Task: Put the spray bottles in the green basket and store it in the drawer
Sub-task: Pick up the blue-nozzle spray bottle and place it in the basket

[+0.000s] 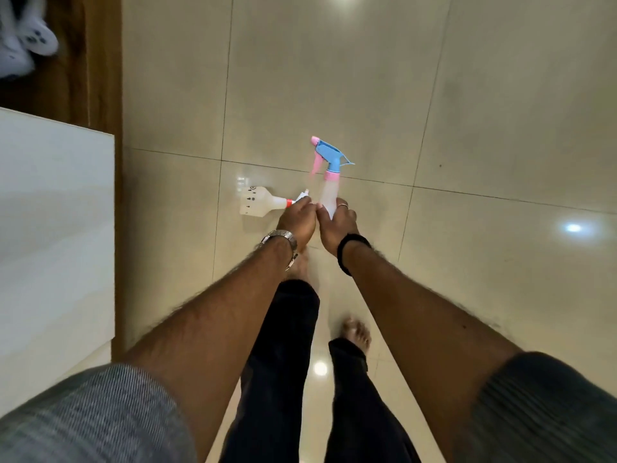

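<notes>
Both of my arms stretch out over the tiled floor. My right hand (337,222) grips the clear body of a spray bottle (329,192) whose blue and pink trigger head points away from me. My left hand (297,218) is closed around the white trigger head of a second spray bottle (258,200), a white one with a red collar and small black marks; its body sticks out to the left. The two hands touch each other. No green basket and no drawer are in view.
A white cabinet top (56,228) fills the left side, with a brown wooden panel (100,61) behind it and white game controllers (30,41) at the top left corner. Glossy beige floor tiles (467,111) spread ahead and right. My legs and bare feet (357,332) are below.
</notes>
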Demonstrator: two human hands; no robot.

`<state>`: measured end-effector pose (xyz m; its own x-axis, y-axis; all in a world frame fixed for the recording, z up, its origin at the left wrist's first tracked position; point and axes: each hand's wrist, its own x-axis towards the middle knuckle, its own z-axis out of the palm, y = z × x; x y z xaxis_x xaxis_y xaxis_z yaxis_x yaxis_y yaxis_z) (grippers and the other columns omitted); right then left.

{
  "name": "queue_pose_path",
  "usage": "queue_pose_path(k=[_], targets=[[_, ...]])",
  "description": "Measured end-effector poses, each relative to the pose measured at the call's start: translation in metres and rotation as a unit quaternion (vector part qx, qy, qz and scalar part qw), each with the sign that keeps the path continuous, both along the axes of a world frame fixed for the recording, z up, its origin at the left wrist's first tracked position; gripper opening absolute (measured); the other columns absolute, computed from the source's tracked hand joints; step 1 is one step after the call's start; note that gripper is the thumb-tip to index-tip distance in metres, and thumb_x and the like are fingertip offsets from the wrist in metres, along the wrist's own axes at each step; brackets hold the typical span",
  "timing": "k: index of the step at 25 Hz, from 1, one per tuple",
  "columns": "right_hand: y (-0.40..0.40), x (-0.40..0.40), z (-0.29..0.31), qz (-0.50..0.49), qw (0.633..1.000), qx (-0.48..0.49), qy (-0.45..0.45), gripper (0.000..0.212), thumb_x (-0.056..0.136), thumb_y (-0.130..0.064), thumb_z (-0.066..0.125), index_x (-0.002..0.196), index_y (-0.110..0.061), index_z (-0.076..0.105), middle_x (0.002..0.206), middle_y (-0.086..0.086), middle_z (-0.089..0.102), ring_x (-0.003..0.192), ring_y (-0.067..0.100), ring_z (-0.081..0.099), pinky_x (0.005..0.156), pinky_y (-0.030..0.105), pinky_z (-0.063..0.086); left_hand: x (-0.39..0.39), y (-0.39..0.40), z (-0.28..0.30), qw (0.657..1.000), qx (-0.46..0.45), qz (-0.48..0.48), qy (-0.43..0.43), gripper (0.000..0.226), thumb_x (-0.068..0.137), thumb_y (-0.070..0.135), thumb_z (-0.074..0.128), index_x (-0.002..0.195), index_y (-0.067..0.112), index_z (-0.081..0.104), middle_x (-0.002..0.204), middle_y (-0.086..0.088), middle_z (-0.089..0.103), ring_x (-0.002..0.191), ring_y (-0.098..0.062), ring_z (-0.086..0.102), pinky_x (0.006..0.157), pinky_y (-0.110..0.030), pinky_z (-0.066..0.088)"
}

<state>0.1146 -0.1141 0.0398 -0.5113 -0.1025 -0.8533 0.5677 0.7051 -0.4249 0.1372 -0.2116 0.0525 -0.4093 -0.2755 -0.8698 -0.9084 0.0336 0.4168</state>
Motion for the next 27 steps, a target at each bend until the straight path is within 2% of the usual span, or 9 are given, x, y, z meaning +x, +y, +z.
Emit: queue_pose_path(k=[3, 5, 7, 8, 10, 13, 16, 21, 27], targets=[[0.015, 0.002, 0.045, 0.045, 0.997, -0.016, 0.055, 0.05, 0.104, -0.04, 0.043, 0.146, -0.015, 0.04, 0.142, 0.016, 0.04, 0.115, 0.037, 0.058, 0.098, 0.037, 0.045, 0.008, 0.018, 0.04, 0.998, -0.029, 0.025, 0.04, 0.035, 0.1, 0.023, 0.041, 0.127, 0.018, 0.062, 0.134, 0.001, 0.061, 0.118, -0.019, 0.054, 0.098, -0.025, 0.042], [0.029, 0.008, 0.071, 0.07, 0.993, -0.024, 0.092, 0.05, 0.103, -0.04, 0.043, 0.146, -0.015, 0.041, 0.141, 0.014, 0.041, 0.114, 0.037, 0.059, 0.099, 0.039, 0.047, 0.016, 0.033, 0.064, 0.997, -0.045, 0.026, 0.058, 0.025, 0.1, 0.022, 0.04, 0.091, 0.03, 0.062, 0.099, 0.013, 0.064, 0.106, -0.019, 0.054, 0.093, -0.026, 0.04], [0.043, 0.017, 0.091, 0.082, 0.989, -0.03, 0.121, 0.049, 0.103, -0.04, 0.044, 0.145, -0.016, 0.042, 0.139, 0.013, 0.042, 0.113, 0.034, 0.059, 0.099, 0.039, 0.048, 0.027, 0.047, 0.085, 0.994, -0.064, 0.035, 0.078, 0.032, 0.1, 0.022, 0.041, 0.071, 0.033, 0.047, 0.076, 0.018, 0.048, 0.093, -0.017, 0.048, 0.082, -0.025, 0.035], [0.05, 0.024, 0.1, 0.084, 0.987, -0.037, 0.133, 0.049, 0.103, -0.041, 0.044, 0.145, -0.017, 0.042, 0.139, 0.012, 0.043, 0.113, 0.033, 0.059, 0.099, 0.039, 0.048, 0.036, 0.054, 0.095, 0.992, -0.071, 0.037, 0.093, 0.03, 0.1, 0.022, 0.041, 0.074, 0.033, 0.051, 0.078, 0.019, 0.049, 0.093, -0.016, 0.047, 0.082, -0.024, 0.034], [0.063, 0.04, 0.117, 0.087, 0.984, -0.048, 0.148, 0.05, 0.102, -0.043, 0.043, 0.147, -0.02, 0.04, 0.14, 0.011, 0.044, 0.116, 0.03, 0.058, 0.102, 0.04, 0.047, 0.059, 0.064, 0.111, 0.99, -0.071, 0.04, 0.119, 0.027, 0.1, 0.024, 0.042, 0.111, 0.027, 0.067, 0.106, 0.01, 0.064, 0.104, -0.018, 0.054, 0.089, -0.022, 0.036], [0.066, 0.07, 0.142, 0.109, 0.978, -0.062, 0.168, 0.05, 0.103, -0.044, 0.041, 0.148, -0.024, 0.04, 0.141, 0.009, 0.046, 0.119, 0.028, 0.057, 0.105, 0.042, 0.046, 0.098, 0.067, 0.14, 0.983, -0.095, 0.066, 0.142, 0.043, 0.101, 0.025, 0.045, 0.142, 0.017, 0.053, 0.146, -0.008, 0.054, 0.132, -0.022, 0.052, 0.109, -0.029, 0.041], [0.057, 0.103, 0.166, 0.162, 0.967, -0.081, 0.179, 0.051, 0.103, -0.045, 0.041, 0.148, -0.022, 0.04, 0.143, 0.009, 0.046, 0.123, 0.026, 0.055, 0.106, 0.039, 0.045, 0.141, 0.058, 0.162, 0.978, -0.117, 0.092, 0.147, 0.045, 0.101, 0.026, 0.046, 0.145, 0.02, 0.05, 0.145, -0.01, 0.053, 0.133, -0.024, 0.052, 0.111, -0.032, 0.041], [0.015, 0.175, 0.19, 0.276, 0.939, -0.087, 0.185, 0.058, 0.104, -0.047, 0.041, 0.156, -0.022, 0.031, 0.15, 0.01, 0.038, 0.124, 0.032, 0.056, 0.106, 0.044, 0.046, 0.225, 0.02, 0.178, 0.974, -0.13, 0.137, 0.125, 0.043, 0.098, 0.031, 0.048, 0.14, 0.024, 0.051, 0.143, -0.006, 0.056, 0.128, -0.025, 0.056, 0.095, -0.027, 0.041], [-0.061, 0.306, 0.208, 0.354, 0.908, -0.097, 0.202, 0.051, 0.103, -0.052, 0.032, 0.15, -0.032, 0.037, 0.145, 0.006, 0.045, 0.122, 0.035, 0.058, 0.095, 0.036, 0.043, 0.378, -0.04, 0.201, 0.954, -0.187, 0.184, 0.148, 0.046, 0.096, 0.039, 0.05, 0.139, 0.024, 0.053, 0.137, -0.006, 0.058, 0.12, -0.025, 0.059, 0.098, -0.034, 0.049]])
